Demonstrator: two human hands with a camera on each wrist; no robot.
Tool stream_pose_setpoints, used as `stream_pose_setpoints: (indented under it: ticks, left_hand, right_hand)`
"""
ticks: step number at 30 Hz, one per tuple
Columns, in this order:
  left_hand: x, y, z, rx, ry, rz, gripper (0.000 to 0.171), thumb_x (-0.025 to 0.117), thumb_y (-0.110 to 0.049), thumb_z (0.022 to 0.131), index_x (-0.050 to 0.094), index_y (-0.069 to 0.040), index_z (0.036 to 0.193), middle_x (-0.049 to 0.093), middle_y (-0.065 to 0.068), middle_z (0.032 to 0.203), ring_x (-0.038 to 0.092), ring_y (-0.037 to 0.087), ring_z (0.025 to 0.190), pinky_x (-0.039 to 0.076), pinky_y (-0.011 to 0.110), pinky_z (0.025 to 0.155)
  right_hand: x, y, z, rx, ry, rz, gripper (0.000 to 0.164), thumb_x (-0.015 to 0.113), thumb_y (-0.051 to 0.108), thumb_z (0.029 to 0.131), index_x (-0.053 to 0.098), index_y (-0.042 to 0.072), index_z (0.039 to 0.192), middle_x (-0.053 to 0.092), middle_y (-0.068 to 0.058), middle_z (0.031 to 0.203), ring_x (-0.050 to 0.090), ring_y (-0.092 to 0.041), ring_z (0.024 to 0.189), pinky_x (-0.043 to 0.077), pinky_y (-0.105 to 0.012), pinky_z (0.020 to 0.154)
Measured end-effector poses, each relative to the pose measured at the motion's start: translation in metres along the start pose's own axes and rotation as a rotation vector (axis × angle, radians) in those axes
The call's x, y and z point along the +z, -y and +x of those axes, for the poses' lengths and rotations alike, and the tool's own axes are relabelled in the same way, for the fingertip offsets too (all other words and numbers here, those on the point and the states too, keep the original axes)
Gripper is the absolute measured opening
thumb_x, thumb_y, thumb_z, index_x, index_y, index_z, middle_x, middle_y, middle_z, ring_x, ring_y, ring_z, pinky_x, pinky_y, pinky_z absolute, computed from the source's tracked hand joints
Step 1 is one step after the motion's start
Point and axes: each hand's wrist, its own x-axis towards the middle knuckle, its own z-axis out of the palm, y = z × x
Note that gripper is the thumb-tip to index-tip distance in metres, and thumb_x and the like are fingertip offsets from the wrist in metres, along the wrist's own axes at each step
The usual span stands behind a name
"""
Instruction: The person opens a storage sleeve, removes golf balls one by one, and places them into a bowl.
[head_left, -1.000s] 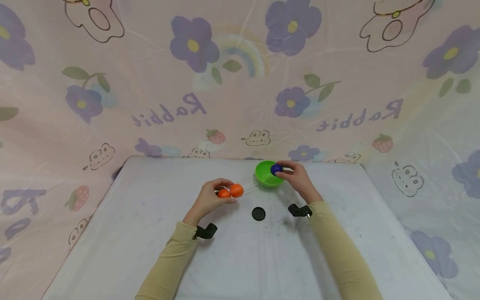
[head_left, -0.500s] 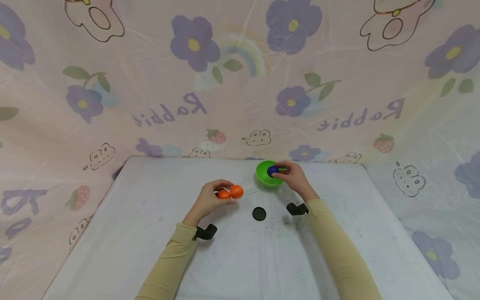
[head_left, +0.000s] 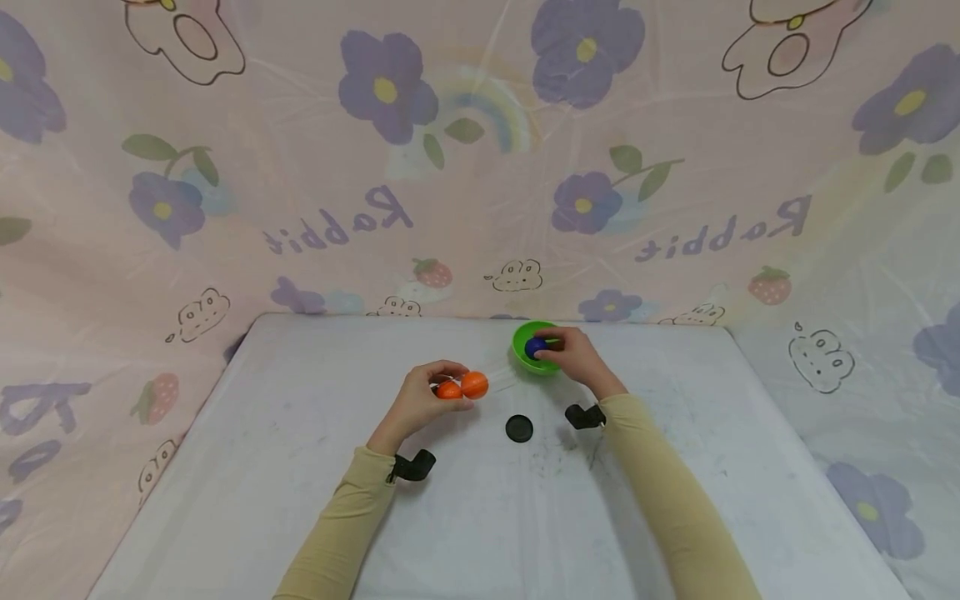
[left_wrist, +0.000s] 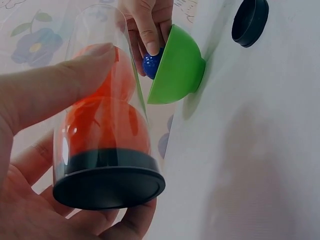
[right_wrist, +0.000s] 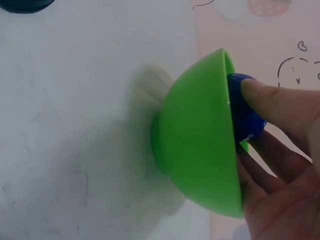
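Observation:
My left hand [head_left: 420,400] grips a clear plastic tube [left_wrist: 95,27] that has a black cap on its bottom end. Two orange balls [left_wrist: 107,127] sit stacked inside it; the tube is tilted over on its side in the head view. At the back of the table, my right hand [head_left: 576,357] pinches a dark blue ball [head_left: 535,347] between thumb and fingers. The ball is at the mouth of a green bowl [right_wrist: 200,135], partly inside its rim in the right wrist view. Part of the bowl is hidden behind the right hand.
A round black lid [head_left: 519,428] lies on the white tabletop [head_left: 465,517] in front of the bowl, between the two forearms. Behind the table hangs a printed curtain [head_left: 465,192], close to the bowl.
The right hand has shifted left and slightly down with the blue ball, from the bowl's right side to over its middle. The left hand and tube have barely moved.

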Motion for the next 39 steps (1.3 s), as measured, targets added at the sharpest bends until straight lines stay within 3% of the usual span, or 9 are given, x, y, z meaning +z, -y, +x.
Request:
stream_pose_setpoints:
  ticks: [19,32,39]
  left_hand:
    - [0.002,-0.005,-0.001,-0.017,-0.002,0.004,0.046,0.084,-0.007,0.072,0.065,0.0,0.114,0.063,0.014,0.113,0.056,0.033,0.103,0.046,0.043,0.089]
    - [0.001,-0.003,0.0,-0.023,-0.007,-0.002,0.045,0.082,-0.004,0.073,0.065,0.0,0.114,0.063,0.014,0.113,0.056,0.033,0.101,0.047,0.042,0.087]
    - [0.006,0.03,0.012,-0.01,-0.017,-0.011,0.048,0.085,-0.007,0.07,0.066,-0.006,0.114,0.064,0.008,0.113,0.057,0.028,0.101,0.046,0.044,0.088]
  right_hand:
    - [0.005,-0.001,0.004,-0.031,0.032,-0.096,0.037,0.07,0.002,0.085,0.063,0.0,0.122,0.06,-0.02,0.12,0.061,-0.033,0.104,0.051,-0.041,0.086]
    - [0.002,0.003,0.003,-0.065,0.022,-0.045,0.036,0.064,-0.007,0.087,0.06,-0.004,0.123,0.061,-0.02,0.121,0.057,-0.033,0.113,0.047,-0.043,0.092]
    - [0.0,0.003,-0.001,-0.097,0.011,-0.056,0.035,0.062,-0.004,0.089,0.059,-0.005,0.124,0.06,-0.021,0.122,0.055,-0.035,0.114,0.045,-0.044,0.095]
